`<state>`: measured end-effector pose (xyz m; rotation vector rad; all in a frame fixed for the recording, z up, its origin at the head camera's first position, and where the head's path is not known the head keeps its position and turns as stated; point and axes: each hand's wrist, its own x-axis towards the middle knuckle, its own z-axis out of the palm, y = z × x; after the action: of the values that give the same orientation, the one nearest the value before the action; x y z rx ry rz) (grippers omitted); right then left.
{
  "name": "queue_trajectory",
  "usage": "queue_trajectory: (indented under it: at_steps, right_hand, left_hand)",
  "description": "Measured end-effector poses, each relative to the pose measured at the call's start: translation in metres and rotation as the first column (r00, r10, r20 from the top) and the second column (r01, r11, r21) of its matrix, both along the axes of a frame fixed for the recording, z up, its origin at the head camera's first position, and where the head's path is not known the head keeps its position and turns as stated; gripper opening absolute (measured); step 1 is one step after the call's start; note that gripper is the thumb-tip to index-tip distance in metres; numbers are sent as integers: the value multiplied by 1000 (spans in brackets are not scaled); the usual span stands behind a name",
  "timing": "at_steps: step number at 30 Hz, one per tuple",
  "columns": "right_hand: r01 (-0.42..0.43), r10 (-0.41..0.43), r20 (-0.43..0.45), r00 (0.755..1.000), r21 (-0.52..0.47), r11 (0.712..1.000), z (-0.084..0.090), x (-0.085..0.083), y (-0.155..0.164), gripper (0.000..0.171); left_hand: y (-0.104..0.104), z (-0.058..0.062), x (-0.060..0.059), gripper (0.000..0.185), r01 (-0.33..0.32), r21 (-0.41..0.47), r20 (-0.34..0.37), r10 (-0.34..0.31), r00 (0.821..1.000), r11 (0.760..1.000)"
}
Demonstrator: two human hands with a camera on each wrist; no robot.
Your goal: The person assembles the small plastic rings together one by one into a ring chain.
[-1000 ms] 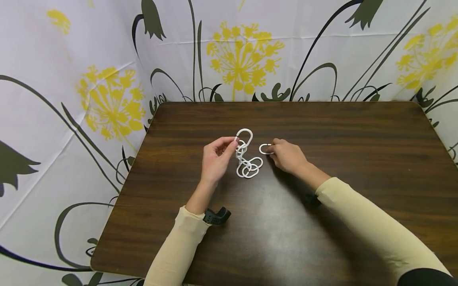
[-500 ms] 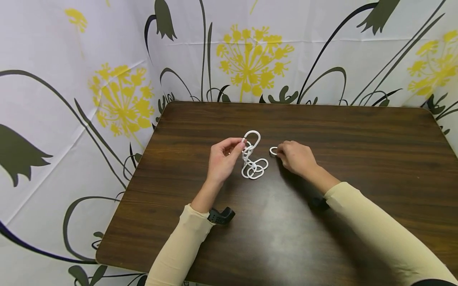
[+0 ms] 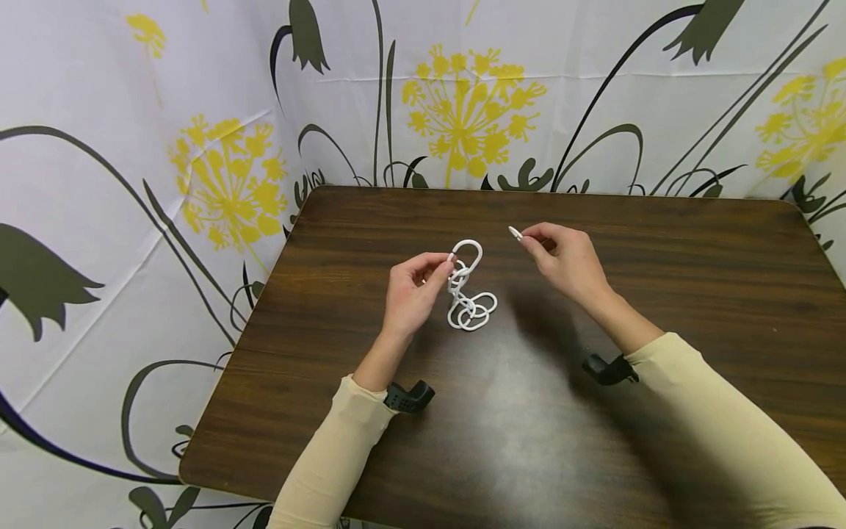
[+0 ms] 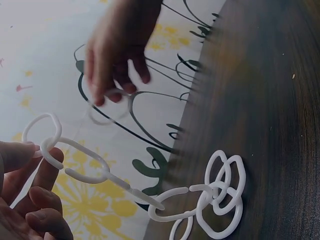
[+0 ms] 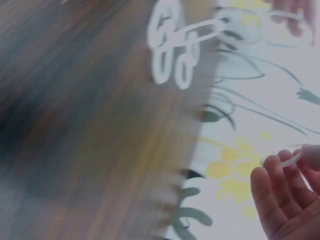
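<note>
Nearest, two cream sleeves (image 3: 330, 463) reach out over the dark wooden table (image 3: 529, 455). Left hand (image 3: 411, 294) pinches the top link of the white plastic chain (image 3: 466, 290), thumb and fingers curled on it, upper links lifted, the rest heaped on the tabletop. Right hand (image 3: 568, 261) is raised just beside it, fingertips pinching a single loose link (image 3: 515, 234). The risk, I'd say: that light pinch could let the loose link slip and drop, or a tug by the left could drag the heap into a tangle. Nothing stands between the hands. Behind the table hangs a floral curtain (image 3: 463, 95).
</note>
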<state>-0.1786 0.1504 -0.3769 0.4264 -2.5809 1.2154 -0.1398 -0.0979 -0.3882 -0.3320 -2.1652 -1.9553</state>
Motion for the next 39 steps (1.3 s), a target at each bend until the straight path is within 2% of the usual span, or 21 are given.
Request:
queue_trajectory:
  at_steps: [3, 5, 8, 11, 12, 14, 19, 21, 26, 39]
  right_hand:
    - [-14, 10, -44, 999, -95, 995, 12, 4, -1, 12]
    - [-38, 27, -64, 998, -179, 983, 20, 6, -3, 12]
    - [-80, 61, -74, 995, -300, 950, 31, 12, -8, 12]
    - [-121, 101, -72, 992, -380, 917, 41, 18, -14, 12]
    - [-136, 118, -71, 991, -397, 908, 44, 20, -17, 12]
    - [-167, 151, -70, 986, -415, 894, 48, 25, -22, 12]
    - [-248, 236, -77, 969, -383, 890, 48, 33, -34, 9]
    - [-276, 266, -76, 961, -358, 892, 46, 35, -38, 8]
    - [-306, 303, -58, 951, -309, 900, 40, 38, -46, 8]
    - [-307, 297, -77, 952, -212, 928, 29, 37, -52, 6]
  left_hand:
    - [1, 1, 0, 17, -1, -6, 3, 1, 1000, 1000]
    - [2, 7, 3, 17, -2, -17, 1, 2, 1000, 1000]
    - [4, 19, 10, 17, -13, -40, 1, 13, 1000, 999]
    - [6, 31, 16, 16, -25, -61, 7, 25, 1000, 998]
    - [6, 32, 16, 16, -28, -65, 11, 28, 1000, 997]
    - [5, 26, 13, 17, -27, -68, 16, 28, 999, 997]
    - [1, 6, 1, 18, -29, -56, 19, 30, 999, 998]
    - [1, 3, 0, 18, -36, -54, 19, 37, 999, 998]
    - [1, 0, 1, 18, -42, -46, 21, 43, 999, 998]
    - [-1, -2, 2, 18, -26, -48, 8, 27, 1000, 998]
